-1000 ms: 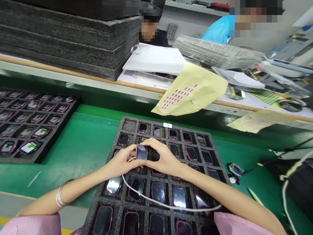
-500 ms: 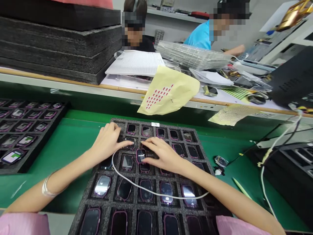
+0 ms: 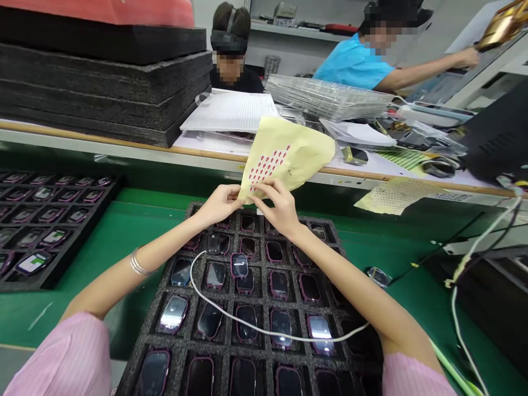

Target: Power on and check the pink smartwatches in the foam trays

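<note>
Both my hands reach up to a yellow sheet (image 3: 297,154) carrying rows of small red stickers, which hangs over the shelf edge. My left hand (image 3: 220,202) pinches the sheet's lower left corner. My right hand (image 3: 278,204) pinches at the sheet's lower edge among the red stickers. Below my arms lies a black foam tray (image 3: 198,209) with several purple-rimmed smartwatches in its cells. One watch (image 3: 239,265) stands propped up in the tray's middle, its screen lit. A white cable (image 3: 247,327) runs across the tray to it.
A second foam tray of watches (image 3: 49,220) sits at the left on the green belt (image 3: 124,231). Stacked black foam sheets (image 3: 103,93) and papers crowd the shelf behind. Two other people work across the shelf. Cables and a dark box (image 3: 499,132) are at the right.
My hands left the watches in the tray and rose to the yellow sticker sheet. The watch I held a second ago now sits in the tray.
</note>
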The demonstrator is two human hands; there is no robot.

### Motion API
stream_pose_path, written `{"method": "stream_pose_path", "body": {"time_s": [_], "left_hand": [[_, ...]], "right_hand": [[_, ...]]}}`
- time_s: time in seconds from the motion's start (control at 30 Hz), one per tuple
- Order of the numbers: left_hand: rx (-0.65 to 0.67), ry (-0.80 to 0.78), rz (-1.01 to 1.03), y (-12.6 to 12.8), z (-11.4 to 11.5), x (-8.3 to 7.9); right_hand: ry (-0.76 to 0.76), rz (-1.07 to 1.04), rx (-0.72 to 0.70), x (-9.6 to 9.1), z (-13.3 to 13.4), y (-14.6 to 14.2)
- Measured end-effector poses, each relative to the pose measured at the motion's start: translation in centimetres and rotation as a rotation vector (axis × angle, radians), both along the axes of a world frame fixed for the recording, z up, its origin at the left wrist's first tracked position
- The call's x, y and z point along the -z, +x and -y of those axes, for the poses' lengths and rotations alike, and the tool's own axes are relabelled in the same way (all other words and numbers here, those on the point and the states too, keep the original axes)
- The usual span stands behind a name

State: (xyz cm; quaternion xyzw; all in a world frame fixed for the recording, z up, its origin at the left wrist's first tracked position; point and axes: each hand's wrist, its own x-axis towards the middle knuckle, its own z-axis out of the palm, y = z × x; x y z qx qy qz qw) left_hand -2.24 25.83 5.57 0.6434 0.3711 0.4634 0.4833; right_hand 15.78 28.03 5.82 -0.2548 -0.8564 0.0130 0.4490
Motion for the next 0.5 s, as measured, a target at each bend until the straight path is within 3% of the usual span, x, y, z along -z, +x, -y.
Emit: {"method": "stream_pose_path", "body": {"time_s": [0.23,0.5], "left_hand": [[-0.039,0.160,-0.088,0.6,0.6,-0.1],[-0.074,0.214,-0.071,1.2,0.4,-0.1]], "right_hand": [[0.099,-0.044,0.003,0.5,-0.3,0.1],[0.069,-0.218,-0.100,0.6,-0.1,0.2]]}}
